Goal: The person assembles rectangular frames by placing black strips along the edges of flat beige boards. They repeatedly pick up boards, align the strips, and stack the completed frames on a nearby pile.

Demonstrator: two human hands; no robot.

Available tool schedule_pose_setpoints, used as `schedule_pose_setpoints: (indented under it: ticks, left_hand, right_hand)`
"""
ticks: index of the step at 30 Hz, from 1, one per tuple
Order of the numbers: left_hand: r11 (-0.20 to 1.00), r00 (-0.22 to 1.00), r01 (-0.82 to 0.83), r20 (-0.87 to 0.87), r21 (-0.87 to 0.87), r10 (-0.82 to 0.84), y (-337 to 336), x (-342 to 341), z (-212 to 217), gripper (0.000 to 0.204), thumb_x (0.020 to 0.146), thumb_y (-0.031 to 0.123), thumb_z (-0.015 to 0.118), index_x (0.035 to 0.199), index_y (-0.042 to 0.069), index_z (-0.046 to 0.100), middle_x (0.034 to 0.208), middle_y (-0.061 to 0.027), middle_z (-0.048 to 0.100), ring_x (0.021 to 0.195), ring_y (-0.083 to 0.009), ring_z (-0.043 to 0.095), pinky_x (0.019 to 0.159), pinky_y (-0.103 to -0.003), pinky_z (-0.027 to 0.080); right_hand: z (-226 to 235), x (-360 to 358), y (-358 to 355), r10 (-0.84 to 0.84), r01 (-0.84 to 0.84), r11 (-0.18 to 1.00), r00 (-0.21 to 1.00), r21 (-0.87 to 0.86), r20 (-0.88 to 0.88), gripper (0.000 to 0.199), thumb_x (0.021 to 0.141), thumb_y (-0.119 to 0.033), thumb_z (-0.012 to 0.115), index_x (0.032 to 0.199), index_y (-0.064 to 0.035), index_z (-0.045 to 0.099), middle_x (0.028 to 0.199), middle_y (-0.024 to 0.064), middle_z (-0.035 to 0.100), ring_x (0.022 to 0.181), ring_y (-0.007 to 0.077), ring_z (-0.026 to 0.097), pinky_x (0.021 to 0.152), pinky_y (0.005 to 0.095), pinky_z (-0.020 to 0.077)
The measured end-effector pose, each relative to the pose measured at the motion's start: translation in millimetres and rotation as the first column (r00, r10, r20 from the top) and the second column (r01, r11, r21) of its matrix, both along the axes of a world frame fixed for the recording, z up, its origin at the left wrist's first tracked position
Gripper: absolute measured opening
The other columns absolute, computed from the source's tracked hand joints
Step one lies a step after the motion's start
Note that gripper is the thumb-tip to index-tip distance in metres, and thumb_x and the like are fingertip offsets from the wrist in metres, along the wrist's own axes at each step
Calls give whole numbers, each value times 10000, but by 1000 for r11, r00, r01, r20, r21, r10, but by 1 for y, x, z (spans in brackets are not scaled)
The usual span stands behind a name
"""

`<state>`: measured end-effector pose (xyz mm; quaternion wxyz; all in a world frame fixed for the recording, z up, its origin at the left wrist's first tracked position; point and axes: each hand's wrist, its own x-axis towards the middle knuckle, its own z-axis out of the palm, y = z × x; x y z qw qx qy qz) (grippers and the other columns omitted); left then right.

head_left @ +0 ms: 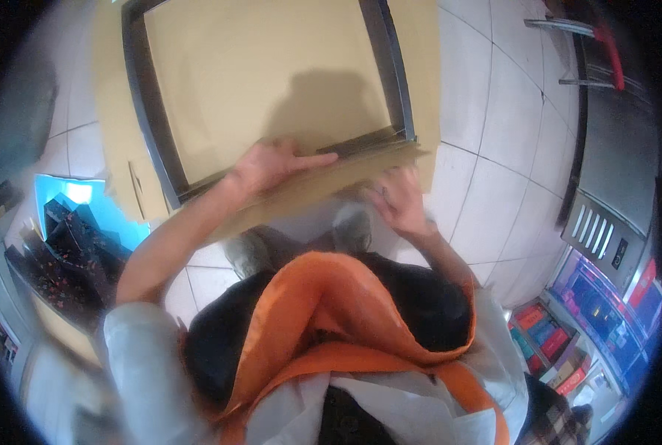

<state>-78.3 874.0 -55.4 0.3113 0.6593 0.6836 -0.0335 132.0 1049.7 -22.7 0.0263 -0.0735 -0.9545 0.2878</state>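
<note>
Cardboard [420, 59] is spread flat on the tiled floor [486, 104] ahead of the body, and a dark rectangular frame [392, 59] is laid on it. A tan panel [219, 81] is enclosed by the frame, and a broad shadow is cast over its near part. Along the near side, a long tan flap [316, 182] is raised at a slant just beside the frame's near bar [368, 141], which is partly hidden.

The flap is reached by both hands, which are held apart from each other. The left hand [271, 165] is placed over the flap's upper edge, left of its middle; one digit is stretched rightward along that edge, while the others are bent toward the inside of the frame. The right hand [401, 200] is set near the flap's right end, on the body's side, with its fingers directed up at the edge. Most of the frame is thus left beyond both hands. Whether the flap is pinched or merely pressed by either hand cannot be told, as the fingertips are blurred or hidden.

Nearer the body, shoes [353, 226] are seen on the tiles, and an orange apron [346, 289] is worn. At left, a bright blue sheet [127, 200] is partly covered by dark speckled pieces [82, 237].
</note>
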Motion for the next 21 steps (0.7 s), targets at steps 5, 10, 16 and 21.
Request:
schedule_pose_setpoints:
  ticks: [5, 10, 16, 21]
  left_hand:
    - [966, 989, -55, 118, -254, 87, 12, -13, -7, 488, 926, 194, 372, 1342, 410, 236, 990, -172, 515, 690, -282, 626, 604, -348, 525]
    - [750, 534, -492, 526, -442, 661, -3, -30, -65, 316, 932, 250, 384, 1239, 284, 453, 946, -171, 551, 708, -309, 615, 662, -368, 511]
    - [686, 220, -647, 780, -332, 585, -2, -39, -54, 277, 921, 261, 402, 1161, 167, 503, 944, -178, 576, 758, -317, 607, 695, -368, 498]
    - [472, 192, -823, 627, -315, 755, -37, -62, -22, 300, 912, 270, 418, 1096, 69, 545, 941, -183, 597, 799, -323, 600, 722, -368, 487]
  right_hand:
    - [-24, -40, 18, 301, -248, 908, 947, 339, -115, 517, 664, -74, 604, 1170, -153, 534, 1166, 35, 514, 1075, 218, 475, 992, 406, 309]
    - [-49, -60, 35, 378, -316, 825, 925, 469, -43, 605, 672, -110, 578, 1258, -165, 436, 1290, 18, 425, 1193, 197, 399, 1043, 422, 258]
    - [-59, -74, 35, 323, -301, 803, 945, 514, 48, 555, 721, -157, 532, 1264, -147, 416, 1288, 54, 423, 1201, 219, 394, 1042, 420, 261]
    - [-53, -82, 34, 308, -301, 799, 948, 520, 74, 489, 720, -153, 527, 1204, -125, 461, 1199, 74, 476, 1134, 249, 438, 985, 411, 327]
